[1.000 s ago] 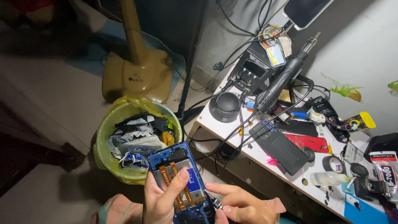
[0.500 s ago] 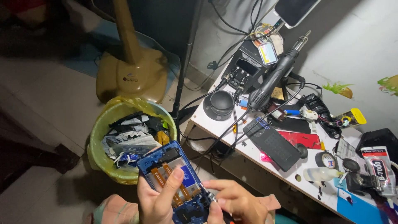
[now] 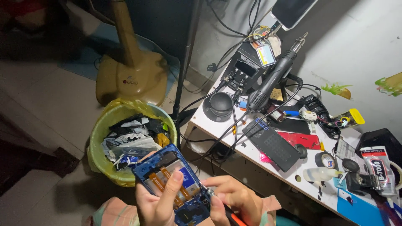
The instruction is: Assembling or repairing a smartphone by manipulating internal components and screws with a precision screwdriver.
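Observation:
My left hand (image 3: pixel 157 201) holds an opened blue phone (image 3: pixel 167 175) with its back off, orange flex cables and a blue battery showing; the thumb rests across its middle. My right hand (image 3: pixel 232 201) grips a thin tool with an orange and black handle (image 3: pixel 230 215), its tip touching the phone's right edge near the lower end. Both hands are at the bottom centre of the view, just in front of a green waste bin (image 3: pixel 98 138).
The bin is full of scraps. A yellow fan base (image 3: pixel 130 77) stands behind it. A white bench (image 3: pixel 209 121) at right holds a hot-air handle (image 3: pixel 272 79), a black station (image 3: pixel 240 71), a dark phone (image 3: pixel 272 144), a red phone (image 3: pixel 303 140), a glue tube (image 3: pixel 377 167) and cables.
The view has shifted slightly, so the bench and bin sit a little differently in frame. My left thumb has slid along the phone; the tool stays at its edge.

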